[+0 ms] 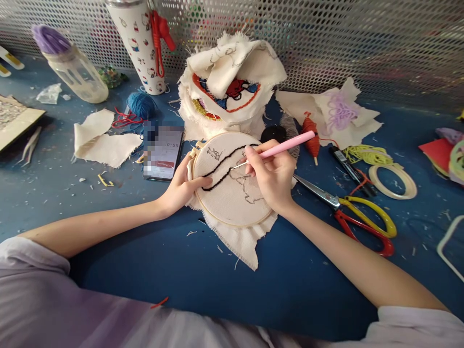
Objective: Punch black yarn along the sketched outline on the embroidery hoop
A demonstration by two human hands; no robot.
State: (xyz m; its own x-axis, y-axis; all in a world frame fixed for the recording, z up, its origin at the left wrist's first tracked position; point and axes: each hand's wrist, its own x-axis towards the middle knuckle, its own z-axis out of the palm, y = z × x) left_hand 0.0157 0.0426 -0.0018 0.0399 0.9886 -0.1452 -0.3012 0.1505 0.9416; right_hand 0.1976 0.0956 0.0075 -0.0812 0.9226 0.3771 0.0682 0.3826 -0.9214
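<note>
Cream fabric stretched in a round embroidery hoop [237, 223] carries a drawn outline and two curving lines of black yarn stitches [221, 180]. My left hand [184, 186] grips the hoop at its left edge, thumb on the cloth, fingers mostly hidden behind. Between the fingers of my right hand [273, 171] is a pink-handled punch needle [290, 146], slanting down to the left. Its thin metal tip meets the fabric, or nearly so, by the lower black line. Frayed cloth [241, 241] hangs below the hoop. A black yarn ball [274, 134] lies just behind my right hand.
Scissors [344, 205], a marker [350, 169] and a tape roll [393, 182] lie to the right. A phone [164, 153] and blue yarn [141, 105] are left of the hoop. Stacked embroidered cloths [232, 87], a tumbler [139, 48] and a bottle [74, 70] stand before the perforated metal panel [326, 43].
</note>
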